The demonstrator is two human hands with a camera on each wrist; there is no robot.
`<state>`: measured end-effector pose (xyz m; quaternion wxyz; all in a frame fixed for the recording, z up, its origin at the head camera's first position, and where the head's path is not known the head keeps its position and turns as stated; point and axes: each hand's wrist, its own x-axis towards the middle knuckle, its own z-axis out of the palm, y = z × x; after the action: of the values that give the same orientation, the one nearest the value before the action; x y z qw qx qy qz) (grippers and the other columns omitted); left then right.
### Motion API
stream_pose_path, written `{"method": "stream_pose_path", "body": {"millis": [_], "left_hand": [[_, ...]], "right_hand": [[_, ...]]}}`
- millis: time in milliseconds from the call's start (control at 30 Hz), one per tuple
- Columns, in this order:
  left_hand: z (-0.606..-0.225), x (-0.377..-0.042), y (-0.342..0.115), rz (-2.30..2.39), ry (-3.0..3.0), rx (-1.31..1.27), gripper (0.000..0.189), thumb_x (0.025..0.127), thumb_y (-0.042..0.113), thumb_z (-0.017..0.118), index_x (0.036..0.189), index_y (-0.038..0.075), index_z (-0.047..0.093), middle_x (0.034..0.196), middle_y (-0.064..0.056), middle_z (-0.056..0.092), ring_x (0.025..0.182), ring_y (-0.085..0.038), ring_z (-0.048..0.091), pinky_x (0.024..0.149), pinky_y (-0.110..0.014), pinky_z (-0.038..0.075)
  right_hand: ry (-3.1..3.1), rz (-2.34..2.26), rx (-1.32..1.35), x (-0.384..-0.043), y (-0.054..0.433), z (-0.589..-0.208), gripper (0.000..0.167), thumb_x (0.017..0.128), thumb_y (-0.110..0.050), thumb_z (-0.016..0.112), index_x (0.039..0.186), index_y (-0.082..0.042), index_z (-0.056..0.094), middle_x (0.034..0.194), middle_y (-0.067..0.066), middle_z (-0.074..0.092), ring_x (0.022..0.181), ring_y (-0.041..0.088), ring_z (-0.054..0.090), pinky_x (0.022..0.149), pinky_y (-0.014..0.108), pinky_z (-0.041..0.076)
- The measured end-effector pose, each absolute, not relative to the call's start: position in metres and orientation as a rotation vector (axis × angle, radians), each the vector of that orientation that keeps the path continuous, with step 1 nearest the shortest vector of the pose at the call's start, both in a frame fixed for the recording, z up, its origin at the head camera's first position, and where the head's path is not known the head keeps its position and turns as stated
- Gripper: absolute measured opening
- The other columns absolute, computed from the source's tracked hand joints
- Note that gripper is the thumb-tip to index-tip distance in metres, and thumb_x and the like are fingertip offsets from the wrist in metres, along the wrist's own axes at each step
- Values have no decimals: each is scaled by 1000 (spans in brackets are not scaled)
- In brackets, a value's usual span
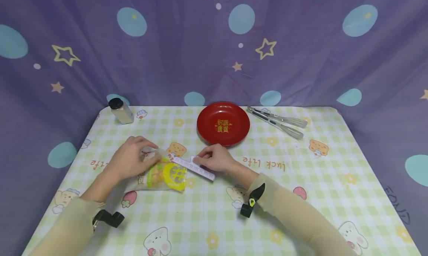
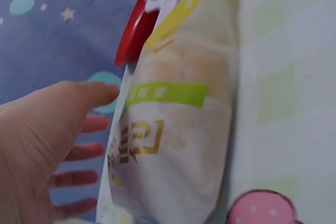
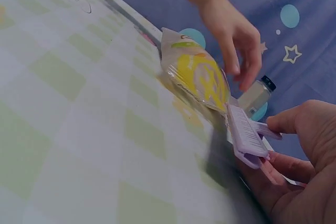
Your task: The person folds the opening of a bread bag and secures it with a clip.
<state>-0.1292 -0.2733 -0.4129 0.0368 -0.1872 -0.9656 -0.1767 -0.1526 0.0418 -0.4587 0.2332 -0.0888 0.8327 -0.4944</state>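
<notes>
A plastic food bag (image 1: pixel 165 176) with yellow and green print lies on the table, left of centre. At its upper right corner, one end of a pale purple bag clip (image 1: pixel 197 169) overlaps the plastic. My right hand (image 1: pixel 216 158) pinches the clip between thumb and fingers, as the right wrist view shows along the clip's ribbed side (image 3: pixel 245 132). Over the bag's upper left side is my left hand (image 1: pixel 130 157). In the left wrist view its fingers (image 2: pixel 79 178) are spread beside the bag and grip nothing, with the thumb right at the bag's edge.
Behind the hands stands a red plate (image 1: pixel 205 116) with gold characters. Metal tongs (image 1: pixel 284 123) lie to its right. A black-capped jar (image 1: pixel 123 114) is at the back left corner. A checkered cloth (image 1: pixel 260 233) covers the table, and a purple curtain (image 1: pixel 187 55) hangs behind it.
</notes>
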Motion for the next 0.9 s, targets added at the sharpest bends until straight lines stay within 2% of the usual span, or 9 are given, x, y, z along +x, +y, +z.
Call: {"method": "stream_pose_path", "body": {"millis": [133, 333, 433, 633, 900], "left_hand": [[-408, -108, -269, -482, -3041, -575, 60, 84, 54, 86, 127, 14, 76, 132, -15, 69, 117, -40, 57, 89, -60, 56], [-410, -90, -268, -461, -3128, -594, 82, 77, 53, 93, 141, 10, 67, 143, -21, 65, 126, -47, 55, 99, -61, 51], [-411, -88, -269, -463, -3131, -590, 85, 75, 52, 94, 143, 9, 66, 143, -22, 65, 128, -48, 55, 102, -63, 51], [-412, -87, -271, -469, -3156, -581, 89, 73, 54, 95, 144, 10, 65, 145, -22, 64, 128, -47, 55, 101, -64, 52], [-412, -92, -271, -501, -3144, -621, 87, 71, 52, 97, 141, 9, 67, 140, -19, 67, 123, -43, 59, 99, -59, 54]], "right_hand": [[2278, -1338, -259, -154, 44, -457, 21, 96, -35, 79, 107, -18, 83, 85, -4, 78, 79, 13, 69, 75, 26, 54], [2216, -1351, -247, -154, 44, -456, 24, 97, -32, 78, 112, -14, 82, 88, -3, 80, 81, 12, 74, 73, 25, 57], [2190, -1373, -254, -155, 44, -458, 25, 97, -32, 79, 113, -13, 82, 90, -2, 80, 82, 12, 74, 74, 25, 58], [2124, -1410, -264, -156, 44, -462, 25, 97, -30, 79, 112, -11, 82, 91, 2, 79, 83, 13, 74, 76, 26, 60], [2076, -1463, -259, -155, 44, -460, 20, 97, -25, 79, 109, -10, 81, 88, 5, 78, 82, 13, 74, 76, 26, 60]]}}
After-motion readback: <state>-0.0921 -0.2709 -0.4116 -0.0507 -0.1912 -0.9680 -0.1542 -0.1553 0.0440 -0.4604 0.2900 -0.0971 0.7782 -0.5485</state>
